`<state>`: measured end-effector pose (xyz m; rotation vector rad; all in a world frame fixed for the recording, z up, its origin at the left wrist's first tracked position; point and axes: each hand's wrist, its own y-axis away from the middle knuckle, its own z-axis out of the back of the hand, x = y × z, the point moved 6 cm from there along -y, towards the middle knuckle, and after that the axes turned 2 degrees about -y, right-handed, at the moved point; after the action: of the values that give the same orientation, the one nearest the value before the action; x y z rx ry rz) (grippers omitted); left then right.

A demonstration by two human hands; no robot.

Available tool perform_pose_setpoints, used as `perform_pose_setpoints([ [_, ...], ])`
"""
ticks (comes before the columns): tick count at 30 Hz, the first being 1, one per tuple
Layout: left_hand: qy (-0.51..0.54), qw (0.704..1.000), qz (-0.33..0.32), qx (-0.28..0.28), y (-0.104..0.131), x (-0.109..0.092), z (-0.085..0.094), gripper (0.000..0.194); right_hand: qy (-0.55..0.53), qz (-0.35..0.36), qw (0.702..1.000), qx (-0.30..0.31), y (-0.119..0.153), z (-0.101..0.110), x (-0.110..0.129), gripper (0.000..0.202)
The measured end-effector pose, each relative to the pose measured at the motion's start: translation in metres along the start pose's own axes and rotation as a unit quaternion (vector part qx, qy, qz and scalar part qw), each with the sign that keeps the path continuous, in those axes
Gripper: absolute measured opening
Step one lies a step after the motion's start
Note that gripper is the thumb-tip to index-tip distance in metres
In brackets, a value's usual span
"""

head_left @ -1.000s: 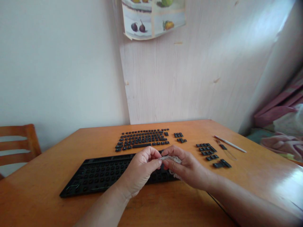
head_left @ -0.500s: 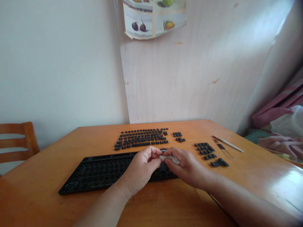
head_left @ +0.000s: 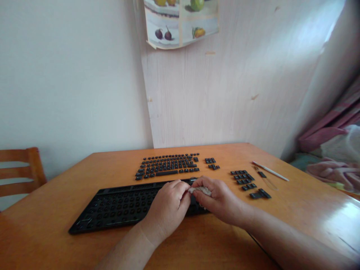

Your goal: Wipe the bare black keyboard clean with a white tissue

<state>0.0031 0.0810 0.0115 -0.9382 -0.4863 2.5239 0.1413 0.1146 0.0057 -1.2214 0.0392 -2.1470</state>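
Over the right part of a black keyboard base (head_left: 120, 204) with its keycaps off, my two hands meet. Closed around a crumpled white tissue (head_left: 204, 191) is my right hand (head_left: 222, 198), thumb and fingers pinching it. My left hand (head_left: 170, 202) is also closed, its fingertips at the tissue's left end, with the back of the hand turned up. Part of the base is hidden behind both hands. Beyond it lie loose black keycaps (head_left: 168, 165), set out in rows like a keyboard layout.
To the right are number-pad keycaps (head_left: 242, 176) and larger keycaps (head_left: 260, 194). A wire keycap puller (head_left: 262, 174) lies near a white pen-like stick (head_left: 271, 171). A black cable (head_left: 261, 245) runs under my right forearm. A wooden chair (head_left: 35, 165) stands at left.
My left hand has rolled so that its back faces up more, with its fingers curled over the tissue's end. My right hand has barely moved. The view has shifted slightly.
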Motion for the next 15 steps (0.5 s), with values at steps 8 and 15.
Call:
perform_pose_setpoints([
  [8, 0.144, 0.984, 0.085, 0.061, -0.001, 0.007, -0.008, 0.023, 0.009, 0.012, 1.0, -0.004, 0.001, 0.002, -0.003, 0.011],
  [15, 0.221, 0.96, 0.128, 0.112, 0.0, 0.011, -0.015, 0.024, 0.007, 0.014, 1.0, 0.006, 0.001, 0.002, -0.003, 0.01],
])
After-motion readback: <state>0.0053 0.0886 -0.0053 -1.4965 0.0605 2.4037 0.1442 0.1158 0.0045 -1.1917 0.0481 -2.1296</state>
